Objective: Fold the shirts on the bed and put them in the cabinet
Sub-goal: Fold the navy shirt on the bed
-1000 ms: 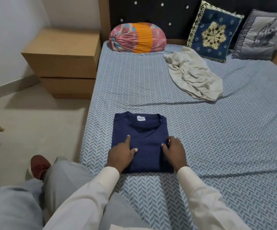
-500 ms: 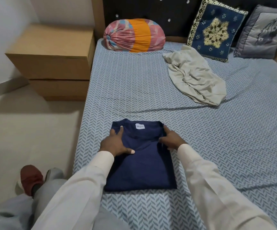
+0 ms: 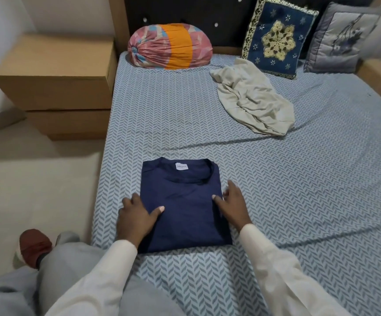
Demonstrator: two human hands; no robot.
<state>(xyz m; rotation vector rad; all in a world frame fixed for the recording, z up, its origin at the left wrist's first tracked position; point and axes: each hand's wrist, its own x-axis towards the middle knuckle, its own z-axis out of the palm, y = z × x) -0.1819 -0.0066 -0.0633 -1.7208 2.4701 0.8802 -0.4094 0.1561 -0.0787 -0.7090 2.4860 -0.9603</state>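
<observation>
Navy cotton shirt [image 3: 183, 201], folded square near bed edge, flanked by flat open left hand [image 3: 137, 216] and right hand [image 3: 232, 205], likely squaring its sides.

I'm seeing these colours: folded navy-blue cotton shirt [image 3: 182, 206] with white neck label, crumpled beige shirt [image 3: 253, 99], bedsheet [image 3: 162, 124] showing blue-grey herringbone on pale blue, round bolster [image 3: 170, 46] striped pink and orange, square navy cushion [image 3: 278, 39] carrying gold star embroidery. I'm wearing cream sleeves [image 3: 276, 265].

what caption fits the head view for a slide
Both hands, left and right, flank a folded navy shirt; a crumpled beige shirt waits.
</observation>
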